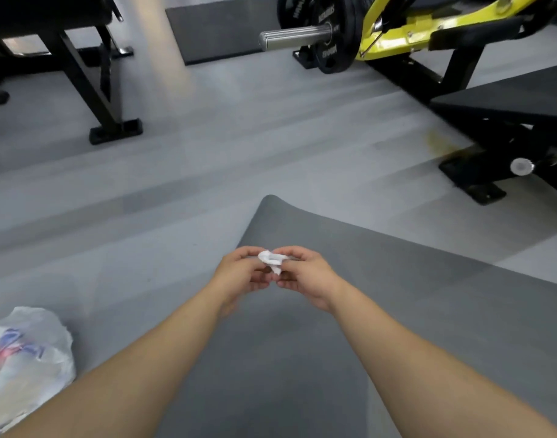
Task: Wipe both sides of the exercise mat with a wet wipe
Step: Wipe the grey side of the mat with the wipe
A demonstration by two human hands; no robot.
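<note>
A dark grey exercise mat (397,279) lies flat on the grey floor, with its rounded far corner in the middle of the view. Above the mat, my left hand (239,273) and my right hand (305,276) meet. Both pinch a small crumpled white wet wipe (271,260) between their fingertips. The wipe is bunched up and held off the mat.
A white plastic bag (27,358) with a red and blue print lies on the floor at the lower left. A black bench frame (91,80) stands at the far left. A loaded barbell (318,36) and a yellow and black machine (460,58) stand at the far right.
</note>
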